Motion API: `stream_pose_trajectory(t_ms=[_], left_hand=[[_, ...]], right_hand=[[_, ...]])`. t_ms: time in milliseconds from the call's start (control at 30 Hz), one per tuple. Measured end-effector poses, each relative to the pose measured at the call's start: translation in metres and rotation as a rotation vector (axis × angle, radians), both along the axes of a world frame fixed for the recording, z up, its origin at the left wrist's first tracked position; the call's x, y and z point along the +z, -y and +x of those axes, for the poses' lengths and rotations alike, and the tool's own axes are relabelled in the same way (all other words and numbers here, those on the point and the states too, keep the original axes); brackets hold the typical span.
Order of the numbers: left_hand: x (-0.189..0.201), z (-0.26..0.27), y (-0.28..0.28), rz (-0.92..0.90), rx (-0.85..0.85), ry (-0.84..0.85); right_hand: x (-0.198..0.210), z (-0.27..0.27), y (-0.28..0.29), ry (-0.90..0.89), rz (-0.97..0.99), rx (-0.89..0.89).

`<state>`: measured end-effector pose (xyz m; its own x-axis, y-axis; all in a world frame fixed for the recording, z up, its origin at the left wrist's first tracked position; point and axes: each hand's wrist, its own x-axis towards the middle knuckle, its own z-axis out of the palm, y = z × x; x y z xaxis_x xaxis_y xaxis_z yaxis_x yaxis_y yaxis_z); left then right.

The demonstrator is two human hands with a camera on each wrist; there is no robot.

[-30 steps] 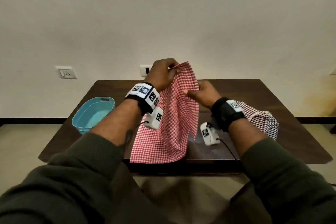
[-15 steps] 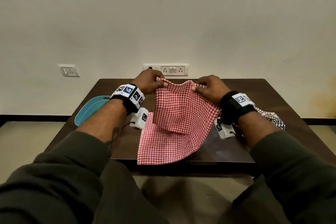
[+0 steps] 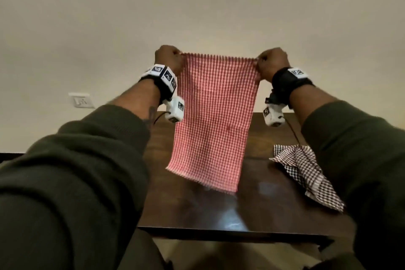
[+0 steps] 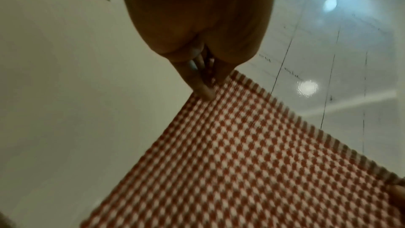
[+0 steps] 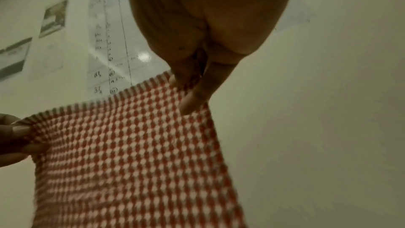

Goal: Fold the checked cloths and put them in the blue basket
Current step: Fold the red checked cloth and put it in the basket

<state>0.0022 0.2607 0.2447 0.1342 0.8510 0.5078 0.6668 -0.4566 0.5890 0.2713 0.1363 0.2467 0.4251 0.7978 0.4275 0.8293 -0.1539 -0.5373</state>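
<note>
Folding barely begun: left hand [image 3: 168,57] and right hand [image 3: 271,62] pinch red cloth [image 3: 213,120] top corners mid-frame; dark checked cloth [image 3: 306,173] waits lower right on worktop [image 3: 263,208].

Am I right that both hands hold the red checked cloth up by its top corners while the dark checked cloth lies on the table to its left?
Not quite: in the head view the dark checked cloth lies to the right of the red checked cloth.
</note>
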Motion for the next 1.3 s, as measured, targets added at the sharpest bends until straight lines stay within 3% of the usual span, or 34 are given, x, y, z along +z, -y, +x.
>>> stream_pose_trajectory(t_ms=[133, 267, 367, 467, 633, 767, 833, 967, 1133, 1300], left_hand=[[0.063, -0.010, -0.001, 0.196, 0.017, 0.271], [0.081, -0.031, 0.029, 0.332, -0.062, 0.336], [0.050, -0.051, 0.061, 0.307, -0.104, 0.298], [-0.011, -0.076, 0.090, 0.185, -0.117, 0.155], [-0.104, -0.103, 0.142, -0.148, -0.190, -0.343], [-0.154, -0.114, 0.177, -0.374, -0.292, -0.573], [-0.166, -0.117, 0.193, -0.457, -0.341, -0.605], [-0.172, -0.127, 0.214, -0.555, -0.428, -0.569], [-0.167, -0.142, 0.220, -0.654, -0.525, -0.493], [-0.191, -0.122, 0.171, -0.534, -0.368, -0.432]], right_hand=[[0.064, -0.011, 0.002, -0.072, 0.315, 0.037], [0.073, -0.007, 0.022, -0.194, 0.458, 0.141], [0.036, -0.012, 0.049, -0.168, 0.403, 0.175], [-0.029, -0.029, 0.089, -0.122, 0.238, 0.242], [-0.132, -0.039, 0.149, -0.101, -0.076, 0.252], [-0.184, -0.052, 0.191, -0.030, -0.349, 0.296], [-0.199, -0.054, 0.206, -0.080, -0.480, 0.363], [-0.204, -0.050, 0.227, -0.415, -0.708, 0.513], [-0.188, -0.037, 0.234, -0.686, -0.726, 0.631], [-0.201, -0.036, 0.179, -0.580, -0.576, 0.426]])
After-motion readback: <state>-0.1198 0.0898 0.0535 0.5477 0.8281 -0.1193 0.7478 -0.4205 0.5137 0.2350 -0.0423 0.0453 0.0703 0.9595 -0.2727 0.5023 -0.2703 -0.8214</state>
